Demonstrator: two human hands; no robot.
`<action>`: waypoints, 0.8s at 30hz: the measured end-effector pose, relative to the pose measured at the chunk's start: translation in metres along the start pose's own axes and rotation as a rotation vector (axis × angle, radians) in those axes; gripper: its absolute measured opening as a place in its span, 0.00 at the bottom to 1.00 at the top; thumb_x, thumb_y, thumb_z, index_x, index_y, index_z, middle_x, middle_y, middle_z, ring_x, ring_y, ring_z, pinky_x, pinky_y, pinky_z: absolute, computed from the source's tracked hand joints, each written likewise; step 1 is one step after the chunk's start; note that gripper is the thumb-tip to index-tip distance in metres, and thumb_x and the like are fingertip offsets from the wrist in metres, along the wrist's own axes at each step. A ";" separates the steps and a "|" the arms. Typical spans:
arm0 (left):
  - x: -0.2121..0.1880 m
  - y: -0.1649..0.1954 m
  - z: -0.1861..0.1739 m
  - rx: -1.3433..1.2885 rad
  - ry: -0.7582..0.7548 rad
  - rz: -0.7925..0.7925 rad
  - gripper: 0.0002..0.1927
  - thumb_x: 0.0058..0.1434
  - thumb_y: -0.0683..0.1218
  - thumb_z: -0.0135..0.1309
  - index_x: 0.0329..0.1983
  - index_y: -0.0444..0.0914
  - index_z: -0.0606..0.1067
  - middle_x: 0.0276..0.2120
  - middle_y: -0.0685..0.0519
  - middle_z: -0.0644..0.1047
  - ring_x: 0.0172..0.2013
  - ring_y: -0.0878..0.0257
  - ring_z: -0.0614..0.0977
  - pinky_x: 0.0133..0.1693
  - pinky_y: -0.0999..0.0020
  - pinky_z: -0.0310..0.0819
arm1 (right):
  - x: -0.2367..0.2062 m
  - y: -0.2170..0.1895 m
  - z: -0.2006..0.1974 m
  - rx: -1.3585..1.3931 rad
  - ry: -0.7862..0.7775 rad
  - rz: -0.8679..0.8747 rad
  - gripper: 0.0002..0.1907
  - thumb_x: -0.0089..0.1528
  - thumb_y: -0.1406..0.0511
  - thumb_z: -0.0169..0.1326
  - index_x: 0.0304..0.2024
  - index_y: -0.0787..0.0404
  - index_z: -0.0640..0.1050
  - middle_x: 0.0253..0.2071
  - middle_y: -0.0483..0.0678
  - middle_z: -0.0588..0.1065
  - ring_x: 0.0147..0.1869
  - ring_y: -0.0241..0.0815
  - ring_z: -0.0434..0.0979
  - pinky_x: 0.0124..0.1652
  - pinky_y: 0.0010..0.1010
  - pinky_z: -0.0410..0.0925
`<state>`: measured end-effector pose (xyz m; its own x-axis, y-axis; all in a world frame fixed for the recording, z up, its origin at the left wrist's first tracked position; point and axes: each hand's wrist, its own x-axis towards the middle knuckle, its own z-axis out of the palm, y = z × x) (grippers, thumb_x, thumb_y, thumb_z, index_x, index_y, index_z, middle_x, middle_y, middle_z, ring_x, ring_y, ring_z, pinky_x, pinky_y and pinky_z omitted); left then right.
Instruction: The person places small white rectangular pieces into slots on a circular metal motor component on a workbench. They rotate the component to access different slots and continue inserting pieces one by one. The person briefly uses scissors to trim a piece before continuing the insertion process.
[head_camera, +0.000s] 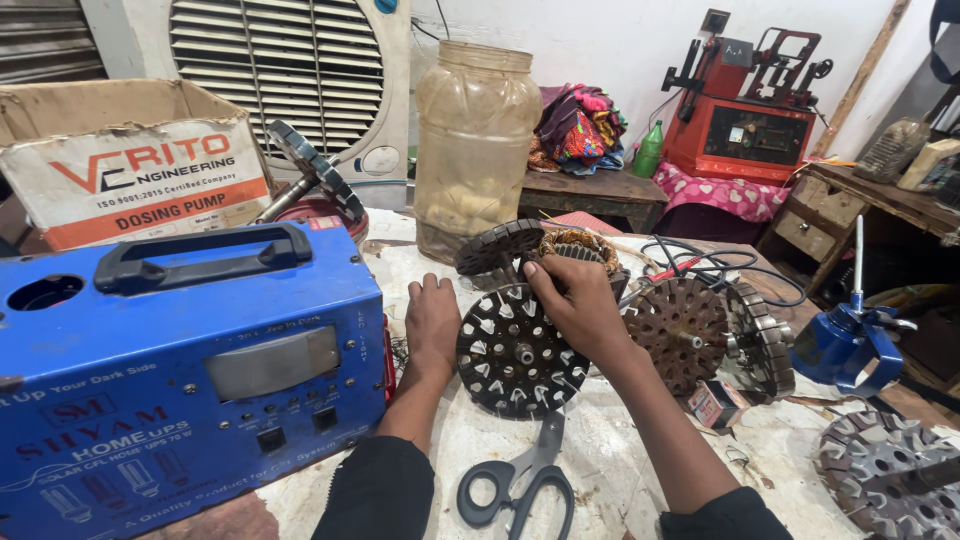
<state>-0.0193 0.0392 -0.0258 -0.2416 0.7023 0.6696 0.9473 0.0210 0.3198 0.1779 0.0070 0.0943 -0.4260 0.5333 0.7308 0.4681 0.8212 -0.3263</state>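
Note:
A dark round slotted fan rotor (515, 355) stands on edge on the worn table (620, 470), leaning toward me. My right hand (575, 300) is closed over its upper right rim. My left hand (432, 322) rests flat on the table just left of the rotor, fingers together, holding nothing. Behind the rotor sits a stator with copper windings (575, 243). A second rusty brown rotor (685, 335) stands just right of my right hand.
A blue metal box with a black handle (180, 370) fills the left. Black-handled scissors (525, 480) lie near the table's front edge. A large plastic jar (475, 140), a cardboard box (130, 160), a blue tool (850, 340) and another rotor (890, 475) stand around.

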 end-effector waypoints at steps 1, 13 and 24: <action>-0.001 -0.001 0.000 -0.016 -0.008 0.004 0.09 0.59 0.36 0.47 0.41 0.35 0.76 0.43 0.44 0.75 0.48 0.47 0.74 0.49 0.60 0.72 | -0.001 0.001 0.001 0.007 0.011 -0.018 0.21 0.68 0.61 0.51 0.27 0.71 0.69 0.21 0.58 0.65 0.23 0.51 0.65 0.29 0.42 0.59; -0.002 0.013 -0.018 -0.046 -0.201 -0.110 0.14 0.60 0.36 0.49 0.50 0.33 0.74 0.48 0.41 0.74 0.51 0.46 0.74 0.54 0.56 0.69 | -0.030 0.057 0.013 0.142 0.213 0.170 0.21 0.72 0.61 0.45 0.27 0.70 0.67 0.18 0.48 0.60 0.24 0.34 0.56 0.26 0.36 0.56; -0.002 0.019 -0.030 -0.039 -0.199 -0.121 0.14 0.58 0.34 0.51 0.48 0.30 0.71 0.48 0.36 0.73 0.51 0.45 0.76 0.54 0.55 0.69 | -0.029 0.048 0.010 0.086 0.243 0.165 0.23 0.73 0.58 0.46 0.30 0.70 0.71 0.19 0.49 0.62 0.26 0.35 0.58 0.27 0.36 0.56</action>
<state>-0.0075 0.0167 -0.0006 -0.3031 0.8231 0.4803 0.9042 0.0893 0.4177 0.2047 0.0330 0.0510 -0.1471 0.6053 0.7823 0.4443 0.7470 -0.4945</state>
